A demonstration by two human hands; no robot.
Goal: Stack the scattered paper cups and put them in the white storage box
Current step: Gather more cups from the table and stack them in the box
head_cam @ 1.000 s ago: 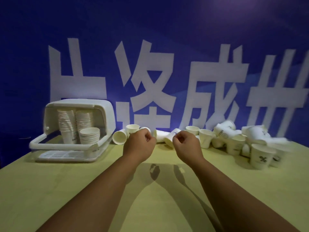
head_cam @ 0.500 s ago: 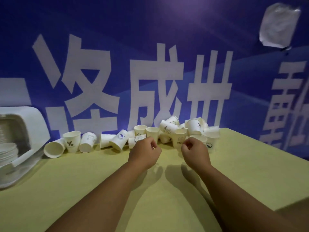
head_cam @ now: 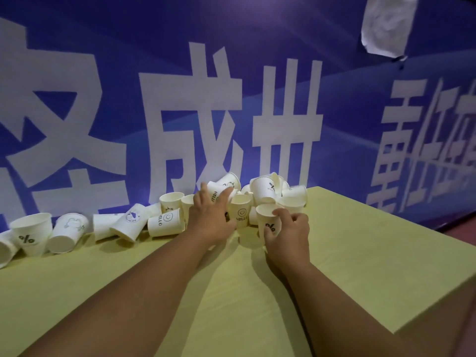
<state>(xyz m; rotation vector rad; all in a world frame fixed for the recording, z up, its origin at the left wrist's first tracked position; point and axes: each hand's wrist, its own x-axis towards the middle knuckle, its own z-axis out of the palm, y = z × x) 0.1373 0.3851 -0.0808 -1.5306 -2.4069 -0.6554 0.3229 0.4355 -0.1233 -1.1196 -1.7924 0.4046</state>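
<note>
Several white paper cups lie and stand along the back of the yellow-green table (head_cam: 347, 258), against the blue wall. My right hand (head_cam: 289, 231) grips an upright cup with a percent mark (head_cam: 268, 219). My left hand (head_cam: 212, 216) reaches into the pile with its fingers spread, touching a tipped cup with HELLO print (head_cam: 215, 193). Just past that hand stands an upright HELLO cup (head_cam: 240, 210). Another HELLO cup (head_cam: 166, 222) lies on its side to the left. The white storage box is out of view.
More cups lie to the far left, among them an upright percent cup (head_cam: 32, 235) and a tipped one (head_cam: 68, 233). The table's right edge (head_cam: 394, 331) drops off close by. A crumpled paper sheet (head_cam: 386, 24) hangs on the blue banner wall.
The view has swung right, so the storage box has left the frame. Both hands moved forward from closed fists: the left opened onto the pile, the right took hold of the percent cup.
</note>
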